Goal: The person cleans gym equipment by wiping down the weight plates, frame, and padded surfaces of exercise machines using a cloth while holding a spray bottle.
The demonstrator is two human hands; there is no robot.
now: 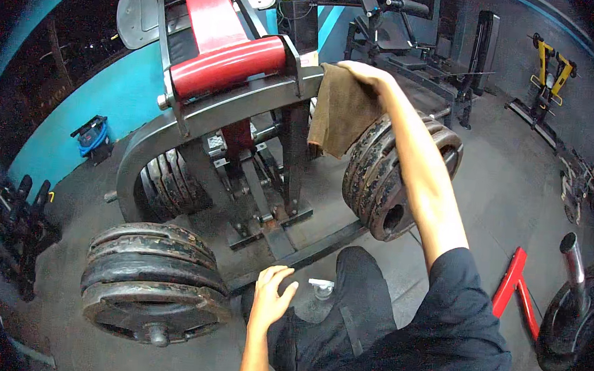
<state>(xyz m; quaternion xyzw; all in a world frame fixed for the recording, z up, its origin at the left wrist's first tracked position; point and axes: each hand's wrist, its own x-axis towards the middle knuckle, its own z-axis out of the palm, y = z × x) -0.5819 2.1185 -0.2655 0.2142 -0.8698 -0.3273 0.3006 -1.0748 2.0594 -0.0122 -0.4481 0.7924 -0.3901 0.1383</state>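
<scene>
My right hand (366,75) is stretched far forward over a brown cloth (344,111), at the right end of a grey steel frame bar (241,95) on a plate-loaded weight machine. The cloth drapes down from the bar, and its lower edge hangs beside a stack of worn black weight plates (376,171). My left hand (270,297) hovers near my left knee with its fingers apart and nothing in it. Between my legs, a clear container with a white top (322,287) is partly seen. A red padded roller (228,67) sits above the bar.
More weight plates (156,279) jut out at the left front, and others (171,186) sit behind the frame. A red stand (514,286) and a plate on a chrome peg (572,312) are at my right. A bench machine (392,33) stands at the back.
</scene>
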